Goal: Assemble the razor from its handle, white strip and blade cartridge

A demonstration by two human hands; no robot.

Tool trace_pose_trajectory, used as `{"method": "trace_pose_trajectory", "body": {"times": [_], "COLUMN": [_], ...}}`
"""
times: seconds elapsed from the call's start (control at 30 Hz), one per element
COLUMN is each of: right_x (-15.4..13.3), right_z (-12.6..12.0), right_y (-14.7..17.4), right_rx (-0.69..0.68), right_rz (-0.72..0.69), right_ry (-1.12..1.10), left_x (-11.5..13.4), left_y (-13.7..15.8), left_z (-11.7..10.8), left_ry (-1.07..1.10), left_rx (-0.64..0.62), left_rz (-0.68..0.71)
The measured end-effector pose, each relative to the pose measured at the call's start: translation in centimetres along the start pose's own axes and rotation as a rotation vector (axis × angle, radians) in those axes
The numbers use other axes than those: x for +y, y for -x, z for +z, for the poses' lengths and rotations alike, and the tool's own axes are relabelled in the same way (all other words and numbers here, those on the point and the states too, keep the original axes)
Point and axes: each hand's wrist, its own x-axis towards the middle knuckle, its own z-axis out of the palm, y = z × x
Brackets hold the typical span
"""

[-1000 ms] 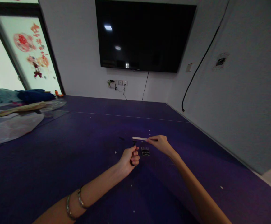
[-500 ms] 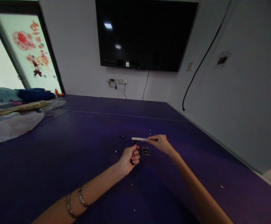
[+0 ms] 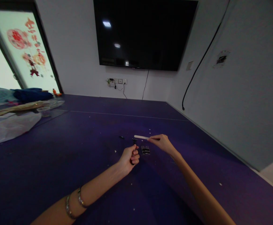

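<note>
My left hand (image 3: 130, 158) is wrapped round the handle of a black razor (image 3: 134, 141), its small T-shaped head pointing up and away from the fist. Between the thumb and fingers of my right hand (image 3: 161, 142) is a flat white stick (image 3: 141, 137), held level. The stick's left end lies just above and beyond the razor's head, with a small gap showing. A small clear-and-black pack (image 3: 145, 150) rests on the purple surface just right of my left fist. Beyond that fist lies a short black piece (image 3: 121, 137), too small to make out.
White scraps (image 3: 220, 184) dot the purple surface (image 3: 99, 175). At the far left lie a plastic bag (image 3: 14, 129), a wooden-looking strip (image 3: 16, 108) and folded dark blue cloth (image 3: 32, 94). A black cable (image 3: 198, 65) hangs along the right wall, and a television (image 3: 146, 34) on the back wall.
The stick's left end has lifted slightly off the razor's head, so more of the head shows. Both hands keep their holds. The whole view has shifted a little.
</note>
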Motion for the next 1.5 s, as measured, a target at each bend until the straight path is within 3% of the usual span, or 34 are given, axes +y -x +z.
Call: {"method": "trace_pose_trajectory", "body": {"times": [0.4, 1.2, 1.37, 1.5], "right_x": [0.1, -0.5, -0.8, -1.2], "right_z": [0.0, -0.4, -0.3, -0.2], "right_y": [0.1, 0.2, 0.2, 0.3], "right_rx": [-0.081, -0.004, -0.04, 0.017], "right_rz": [0.01, 0.002, -0.025, -0.029], "right_ry": [-0.089, 0.008, 0.024, 0.066], "left_x": [0.1, 0.0, -0.1, -0.1], "left_y": [-0.1, 0.5, 0.4, 0.4], "left_z": [-0.1, 0.3, 0.3, 0.3], "left_ry": [-0.012, 0.043, 0.037, 0.02], "left_rx": [-0.029, -0.014, -0.015, -0.013], "left_rz": [0.017, 0.03, 0.025, 0.035]}}
